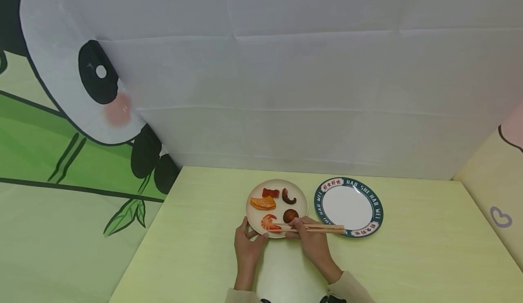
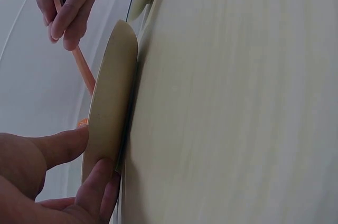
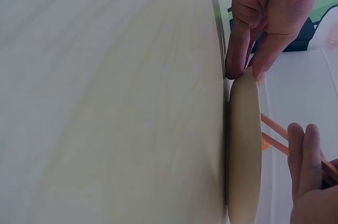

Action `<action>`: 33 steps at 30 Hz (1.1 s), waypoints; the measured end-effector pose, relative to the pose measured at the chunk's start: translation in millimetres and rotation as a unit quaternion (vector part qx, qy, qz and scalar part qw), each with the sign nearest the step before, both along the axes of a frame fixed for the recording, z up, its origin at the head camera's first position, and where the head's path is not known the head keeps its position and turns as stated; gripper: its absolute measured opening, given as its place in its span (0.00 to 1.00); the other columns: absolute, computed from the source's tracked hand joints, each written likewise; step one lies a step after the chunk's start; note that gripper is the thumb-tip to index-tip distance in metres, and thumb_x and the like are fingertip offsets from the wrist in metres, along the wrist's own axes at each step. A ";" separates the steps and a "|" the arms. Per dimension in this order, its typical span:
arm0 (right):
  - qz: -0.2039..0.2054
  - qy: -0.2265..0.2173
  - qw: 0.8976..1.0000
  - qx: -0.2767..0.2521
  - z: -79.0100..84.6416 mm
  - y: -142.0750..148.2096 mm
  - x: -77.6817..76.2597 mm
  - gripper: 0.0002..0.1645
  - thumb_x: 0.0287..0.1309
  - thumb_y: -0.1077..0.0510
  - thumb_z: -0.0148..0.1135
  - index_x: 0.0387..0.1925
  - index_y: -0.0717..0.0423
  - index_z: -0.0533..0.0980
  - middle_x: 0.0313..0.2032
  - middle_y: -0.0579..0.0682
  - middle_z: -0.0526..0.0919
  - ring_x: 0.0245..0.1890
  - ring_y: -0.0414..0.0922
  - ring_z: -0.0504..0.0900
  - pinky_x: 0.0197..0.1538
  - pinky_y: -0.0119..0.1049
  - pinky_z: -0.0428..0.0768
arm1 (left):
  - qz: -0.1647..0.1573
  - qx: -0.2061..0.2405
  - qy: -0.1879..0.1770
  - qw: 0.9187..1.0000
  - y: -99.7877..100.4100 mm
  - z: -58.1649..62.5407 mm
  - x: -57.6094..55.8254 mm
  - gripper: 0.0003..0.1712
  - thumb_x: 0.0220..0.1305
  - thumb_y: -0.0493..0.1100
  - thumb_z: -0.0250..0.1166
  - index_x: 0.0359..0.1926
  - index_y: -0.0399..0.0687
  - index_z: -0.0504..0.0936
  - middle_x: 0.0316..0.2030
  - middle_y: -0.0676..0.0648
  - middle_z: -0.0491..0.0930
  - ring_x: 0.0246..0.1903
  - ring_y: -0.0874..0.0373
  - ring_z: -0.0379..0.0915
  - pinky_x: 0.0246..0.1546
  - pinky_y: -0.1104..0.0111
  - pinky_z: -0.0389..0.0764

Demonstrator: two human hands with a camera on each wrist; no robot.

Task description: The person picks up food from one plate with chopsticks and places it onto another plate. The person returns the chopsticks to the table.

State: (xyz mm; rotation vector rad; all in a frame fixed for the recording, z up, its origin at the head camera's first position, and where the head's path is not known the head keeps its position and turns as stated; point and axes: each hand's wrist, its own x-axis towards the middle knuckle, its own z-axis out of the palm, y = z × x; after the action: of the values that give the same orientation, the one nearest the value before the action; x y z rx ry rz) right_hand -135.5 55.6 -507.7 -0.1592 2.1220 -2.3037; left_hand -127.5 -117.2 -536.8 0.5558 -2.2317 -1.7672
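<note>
- The left hand (image 1: 248, 247) is clamped on the near-left edge of a round cream plate (image 1: 256, 193); its thumb lies at the upper rim and other fingers press the underside, as the left wrist view shows.
- The right hand (image 1: 312, 244) is closed around a pair of long pale wooden chopsticks (image 1: 335, 226); they reach leftward across the near part of the plate, slightly parted at the tips.
- The chopstick tips are at a curved orange-and-white shrimp (image 1: 268, 221) on the near-left part of the plate; whether they pinch it or only lie against it, I cannot tell.
- The cream plate rests on a pale yellow-green table (image 1: 429, 230); besides the shrimp it bears four pieces — a small red block (image 1: 270, 192) at the far side, a dark brown curled piece (image 1: 288, 197) to its right, a yellow-orange ridged wedge (image 1: 263, 203) nearer and to the left, and a round dark brown cap (image 1: 290, 215) just beside the right hand's fingertips.
- To the right lies a round white plate with a dark teal lettered rim (image 1: 347, 207); it is near the cream plate, a narrow strip of table between them.
- Beige sleeves (image 1: 350, 288) show at both wrists; beyond the table hangs a creased grey-white sheet (image 1: 310, 71), with a printed black cartoon eye (image 1: 98, 73) at the left.
</note>
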 end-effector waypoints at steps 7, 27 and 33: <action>-0.005 -0.012 1.000 -0.017 2.5 1.3 0.8 0.16 0.66 0.63 0.49 0.36 0.75 0.76 0.37 0.73 0.77 0.33 0.58 0.83 0.38 0.43 0.79 | 0.000 0.001 -0.003 1.000 -0.6 0.0 0.3 0.47 0.41 0.29 0.72 0.64 0.31 0.62 0.55 0.37 0.68 0.40 0.49 0.77 0.29 0.72 0.74; -0.041 -0.091 0.994 -0.032 -10.5 5.3 -4.3 0.17 0.67 0.61 0.48 0.39 0.75 0.76 0.38 0.66 0.80 0.33 0.52 0.84 0.40 0.34 0.79 | -0.001 0.009 0.002 1.000 -1.8 -0.9 0.6 0.47 0.41 0.30 0.73 0.64 0.31 0.62 0.56 0.37 0.68 0.40 0.49 0.77 0.29 0.73 0.74; -0.048 -0.100 0.993 -0.047 -21.9 7.4 -7.0 0.19 0.68 0.58 0.47 0.41 0.73 0.76 0.37 0.63 0.81 0.34 0.51 0.84 0.43 0.34 0.78 | 0.001 0.004 -0.006 1.000 -0.9 -2.0 -1.3 0.47 0.42 0.30 0.72 0.64 0.32 0.62 0.56 0.38 0.68 0.41 0.50 0.76 0.31 0.71 0.74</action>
State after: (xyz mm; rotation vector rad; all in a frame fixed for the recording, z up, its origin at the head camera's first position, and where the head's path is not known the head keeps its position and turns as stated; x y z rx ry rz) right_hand -142.4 63.0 -529.6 0.1703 1.9671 -2.3586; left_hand -128.8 -118.1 -538.7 0.5725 -2.2326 -1.7761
